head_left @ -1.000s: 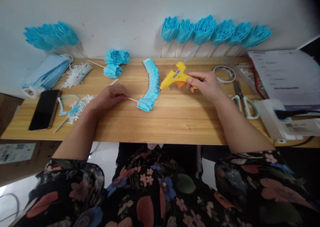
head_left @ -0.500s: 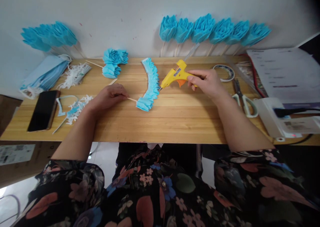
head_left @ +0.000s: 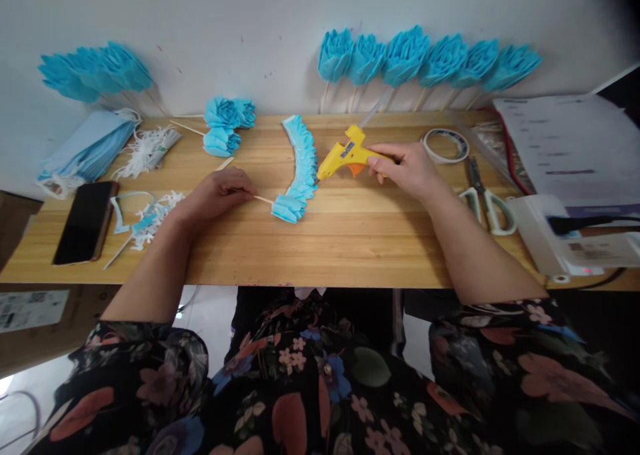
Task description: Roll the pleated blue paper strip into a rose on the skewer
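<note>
Gluing step, seemingly: my left hand (head_left: 223, 191) pinches the stick (head_left: 263, 199) at the near end of the blue ruffled strip (head_left: 304, 158) on the table (head_left: 350, 255), my right hand (head_left: 406, 168) grips the yellow glue gun (head_left: 345, 156) beside it; next calls for steady aim.

Pale wall (head_left: 210, 21), faintly pink-speckled; wood-grain tabletop (head_left: 320, 255) against it; pale glossy floor (head_left: 217, 315) below.

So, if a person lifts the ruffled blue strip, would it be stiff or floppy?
The ruffled blue strip would probably be floppy, because it lies in a curve and looks thin and soft. It is likely light, being mostly thin pleats. Its near end meets the stick in the left hand, so lifting may tug that stick too.
</note>
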The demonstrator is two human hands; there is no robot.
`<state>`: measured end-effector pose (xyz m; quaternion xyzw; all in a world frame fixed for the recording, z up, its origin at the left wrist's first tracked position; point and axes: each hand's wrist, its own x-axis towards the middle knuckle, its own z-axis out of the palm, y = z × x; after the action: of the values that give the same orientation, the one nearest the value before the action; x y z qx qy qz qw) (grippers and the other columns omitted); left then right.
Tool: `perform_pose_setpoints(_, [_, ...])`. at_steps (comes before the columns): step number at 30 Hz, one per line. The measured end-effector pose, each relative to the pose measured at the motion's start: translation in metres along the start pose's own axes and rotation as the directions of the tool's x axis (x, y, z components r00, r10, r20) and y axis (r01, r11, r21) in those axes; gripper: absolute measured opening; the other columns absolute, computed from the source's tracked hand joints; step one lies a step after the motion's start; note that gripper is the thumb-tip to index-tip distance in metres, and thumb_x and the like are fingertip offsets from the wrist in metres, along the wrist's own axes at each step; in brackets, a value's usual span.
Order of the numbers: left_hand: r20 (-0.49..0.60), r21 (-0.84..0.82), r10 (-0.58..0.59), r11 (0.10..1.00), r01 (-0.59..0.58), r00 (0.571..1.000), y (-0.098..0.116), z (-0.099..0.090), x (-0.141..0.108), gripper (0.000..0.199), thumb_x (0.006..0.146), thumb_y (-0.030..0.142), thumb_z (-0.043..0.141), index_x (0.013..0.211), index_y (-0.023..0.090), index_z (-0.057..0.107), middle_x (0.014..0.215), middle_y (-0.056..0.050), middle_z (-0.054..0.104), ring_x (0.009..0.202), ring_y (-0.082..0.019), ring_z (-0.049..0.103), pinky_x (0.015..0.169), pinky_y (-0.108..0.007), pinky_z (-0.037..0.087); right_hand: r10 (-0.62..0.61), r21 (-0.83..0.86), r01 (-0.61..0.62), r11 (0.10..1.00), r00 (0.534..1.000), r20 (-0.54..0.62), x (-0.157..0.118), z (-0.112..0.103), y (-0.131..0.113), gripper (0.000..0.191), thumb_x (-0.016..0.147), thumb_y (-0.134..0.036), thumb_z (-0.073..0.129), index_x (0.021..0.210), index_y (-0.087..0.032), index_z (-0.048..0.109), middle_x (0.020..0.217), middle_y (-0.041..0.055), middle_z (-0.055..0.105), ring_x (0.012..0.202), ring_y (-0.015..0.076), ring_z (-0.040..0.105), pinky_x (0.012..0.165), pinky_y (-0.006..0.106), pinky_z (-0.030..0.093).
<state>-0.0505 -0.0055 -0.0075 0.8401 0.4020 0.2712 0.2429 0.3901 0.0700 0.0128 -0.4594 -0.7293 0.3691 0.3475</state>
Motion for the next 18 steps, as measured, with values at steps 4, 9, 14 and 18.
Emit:
perform_pose_setpoints(4, [0.006,-0.012,-0.006,1.000,0.006,1.000,0.0015,-0.0006,0.0005,0.022,0.108,0.042,0.073,0.096,0.026,0.083,0.095,-0.008,0.080,0.086,-0.026,0.074,0.083,-0.039,0.061,0.000,-0.016,0.000,1.000,1.000,-0.004,0.0000,-0.0014,-0.0003,0.024,0.091,-0.043,0.087,0.111,-0.030,0.091,0.076,0.0011,0.077,0.062,0.0201,0.065,0.064,0.039,0.055])
perform_pose_setpoints(9, [0.001,-0.016,-0.015,1.000,0.015,1.000,0.0003,-0.0009,0.0010,0.022,0.106,0.044,0.074,0.095,0.027,0.083,0.094,-0.008,0.080,0.086,-0.026,0.074,0.084,-0.041,0.062,0.000,-0.036,-0.001,0.999,1.000,-0.028,0.0015,-0.0063,0.0021,0.024,0.091,-0.041,0.086,0.112,-0.030,0.092,0.077,0.0013,0.080,0.061,0.0200,0.064,0.064,0.039,0.057])
perform_pose_setpoints(14, [0.014,-0.006,-0.016,1.000,0.016,1.000,0.0005,-0.0014,0.0024,0.023,0.105,0.044,0.073,0.094,0.028,0.083,0.092,-0.008,0.079,0.084,-0.027,0.073,0.082,-0.042,0.062,0.005,0.018,-0.004,1.000,0.999,-0.042,0.0017,-0.0066,0.0034,0.023,0.092,-0.044,0.089,0.110,-0.030,0.092,0.079,0.0024,0.078,0.062,0.0199,0.066,0.066,0.040,0.058])
perform_pose_setpoints(18, [0.009,0.001,-0.011,1.000,0.011,1.000,0.0016,-0.0011,0.0024,0.023,0.105,0.043,0.072,0.094,0.025,0.083,0.092,-0.008,0.080,0.084,-0.027,0.073,0.082,-0.041,0.061,0.018,-0.020,-0.019,1.000,1.000,-0.025,0.0013,-0.0034,0.0045,0.023,0.093,-0.040,0.088,0.113,-0.032,0.092,0.076,0.0003,0.077,0.064,0.0211,0.068,0.066,0.039,0.057])
